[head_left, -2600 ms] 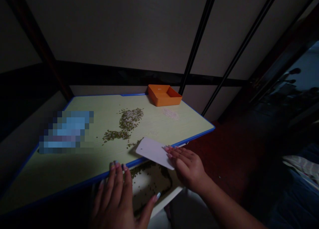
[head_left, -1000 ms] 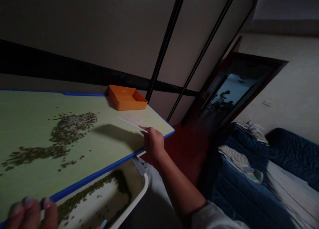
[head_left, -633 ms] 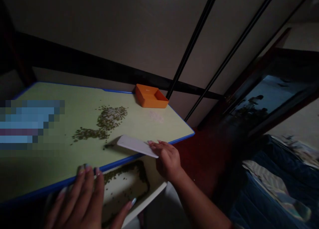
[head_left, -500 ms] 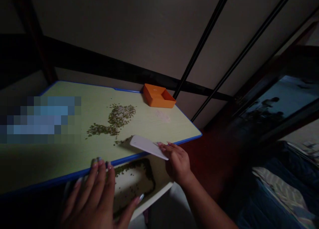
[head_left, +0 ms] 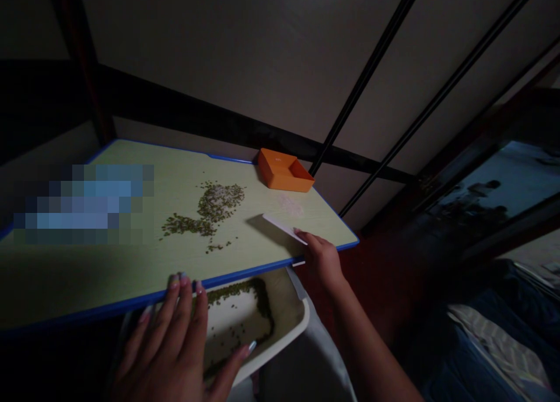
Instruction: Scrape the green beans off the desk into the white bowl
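A pale green table with a blue rim (head_left: 131,273) carries a scatter of small green beans (head_left: 210,212). My right hand (head_left: 321,259) pinches a thin white card (head_left: 282,227), held low over the table's right part, away from the beans. My left hand (head_left: 175,343) lies with fingers spread on a white tray (head_left: 280,338) held under the table's front edge; its fingertips reach the blue rim. The tray holds more green beans (head_left: 245,311).
An orange open box (head_left: 284,170) stands at the table's far right corner. A blurred blue patch (head_left: 83,203) lies on the table's left. Dark rails and a wall rise behind. A dark red floor and blue bedding (head_left: 494,338) lie to the right.
My right hand has lifted the white card from the front edge near the beans and carried it right and further back. The left hand stays on the tray.
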Demonstrator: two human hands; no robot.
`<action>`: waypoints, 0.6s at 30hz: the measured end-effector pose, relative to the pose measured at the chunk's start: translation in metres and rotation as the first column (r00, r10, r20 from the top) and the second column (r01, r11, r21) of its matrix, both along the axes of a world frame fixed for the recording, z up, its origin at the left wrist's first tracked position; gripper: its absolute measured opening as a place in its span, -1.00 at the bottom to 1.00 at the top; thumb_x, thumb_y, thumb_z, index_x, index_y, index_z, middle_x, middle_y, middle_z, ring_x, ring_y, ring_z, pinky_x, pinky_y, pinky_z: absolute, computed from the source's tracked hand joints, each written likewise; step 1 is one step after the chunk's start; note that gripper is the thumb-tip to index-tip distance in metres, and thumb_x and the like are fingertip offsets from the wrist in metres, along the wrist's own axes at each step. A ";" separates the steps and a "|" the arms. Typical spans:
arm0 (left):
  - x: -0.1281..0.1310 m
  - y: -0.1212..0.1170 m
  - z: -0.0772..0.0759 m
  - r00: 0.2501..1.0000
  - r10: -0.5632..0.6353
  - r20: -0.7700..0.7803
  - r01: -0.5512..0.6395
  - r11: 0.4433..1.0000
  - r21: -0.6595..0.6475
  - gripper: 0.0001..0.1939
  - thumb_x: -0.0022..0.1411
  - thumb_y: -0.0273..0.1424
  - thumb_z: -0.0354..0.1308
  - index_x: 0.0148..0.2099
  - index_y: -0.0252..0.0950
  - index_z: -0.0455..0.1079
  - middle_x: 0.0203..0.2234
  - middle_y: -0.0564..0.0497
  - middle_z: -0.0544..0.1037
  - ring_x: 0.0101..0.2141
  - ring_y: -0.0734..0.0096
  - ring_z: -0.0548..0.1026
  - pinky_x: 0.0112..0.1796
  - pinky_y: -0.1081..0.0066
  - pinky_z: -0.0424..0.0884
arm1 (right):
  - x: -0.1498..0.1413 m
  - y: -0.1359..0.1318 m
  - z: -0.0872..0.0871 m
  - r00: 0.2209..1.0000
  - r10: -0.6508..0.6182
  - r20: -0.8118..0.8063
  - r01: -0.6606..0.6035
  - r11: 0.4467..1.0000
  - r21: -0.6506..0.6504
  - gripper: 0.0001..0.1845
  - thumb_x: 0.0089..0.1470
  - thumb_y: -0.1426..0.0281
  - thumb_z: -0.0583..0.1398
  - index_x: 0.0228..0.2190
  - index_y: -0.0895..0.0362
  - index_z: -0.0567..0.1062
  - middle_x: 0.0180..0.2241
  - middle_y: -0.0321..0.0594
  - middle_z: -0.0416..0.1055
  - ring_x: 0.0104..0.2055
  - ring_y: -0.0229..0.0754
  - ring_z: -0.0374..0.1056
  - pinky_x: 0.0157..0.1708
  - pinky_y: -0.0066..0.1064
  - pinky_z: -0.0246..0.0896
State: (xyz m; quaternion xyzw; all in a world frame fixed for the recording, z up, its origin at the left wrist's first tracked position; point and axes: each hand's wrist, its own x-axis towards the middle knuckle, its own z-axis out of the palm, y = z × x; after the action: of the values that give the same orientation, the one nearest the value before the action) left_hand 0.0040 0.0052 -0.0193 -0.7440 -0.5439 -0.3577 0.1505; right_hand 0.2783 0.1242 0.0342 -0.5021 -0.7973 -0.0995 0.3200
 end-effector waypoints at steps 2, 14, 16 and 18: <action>0.000 0.000 0.000 1.000 0.000 -0.006 0.000 1.000 0.001 -0.06 0.31 0.06 -0.08 0.45 -0.52 -0.20 0.43 -0.35 -0.08 0.34 -0.18 0.07 0.27 -0.10 -0.04 | 0.003 0.009 0.001 0.999 -0.035 -0.036 0.033 0.997 -0.068 -0.46 -0.01 0.64 0.07 -0.06 0.08 0.60 -0.06 -0.12 0.61 -0.07 -0.01 0.57 -0.09 -0.26 0.47; 0.000 0.002 0.005 0.997 0.029 -0.067 -0.027 0.999 0.028 -0.06 0.31 0.06 -0.13 0.44 -0.58 -0.17 0.26 -0.55 0.25 0.24 -0.33 0.24 0.10 -0.18 0.19 | 0.004 0.032 0.009 0.963 -0.224 -0.151 0.202 0.968 -0.149 -0.57 0.04 0.53 0.04 -0.11 0.11 0.57 -0.31 -0.10 0.62 -0.36 -0.06 0.50 -0.36 -0.37 0.28; 0.000 0.001 0.007 0.995 0.035 -0.089 -0.032 0.999 0.031 -0.04 0.30 0.09 -0.14 0.43 -0.61 -0.15 0.23 -0.56 0.29 0.24 -0.31 0.23 0.12 -0.14 0.16 | 0.003 0.031 0.005 0.954 -0.213 -0.209 0.193 0.975 -0.109 -0.64 0.09 0.46 0.03 -0.17 0.11 0.56 -0.40 -0.14 0.58 -0.43 -0.10 0.45 -0.41 -0.39 0.22; 0.000 0.000 0.009 0.993 0.039 -0.109 -0.037 0.999 0.025 -0.03 0.29 0.11 -0.14 0.40 -0.64 -0.09 0.21 -0.56 0.32 0.25 -0.29 0.22 0.14 -0.10 0.13 | -0.001 0.029 0.002 0.944 -0.156 -0.290 0.140 0.987 -0.078 -0.72 0.16 0.37 0.03 -0.25 0.11 0.53 -0.48 -0.20 0.52 -0.48 -0.14 0.38 -0.44 -0.41 0.18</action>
State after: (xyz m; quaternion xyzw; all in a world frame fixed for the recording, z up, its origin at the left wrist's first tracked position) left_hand 0.0038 0.0053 -0.0104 -0.7502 -0.5449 -0.3197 0.1952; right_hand 0.2776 0.1533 0.0360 -0.5785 -0.7031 -0.0247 0.4126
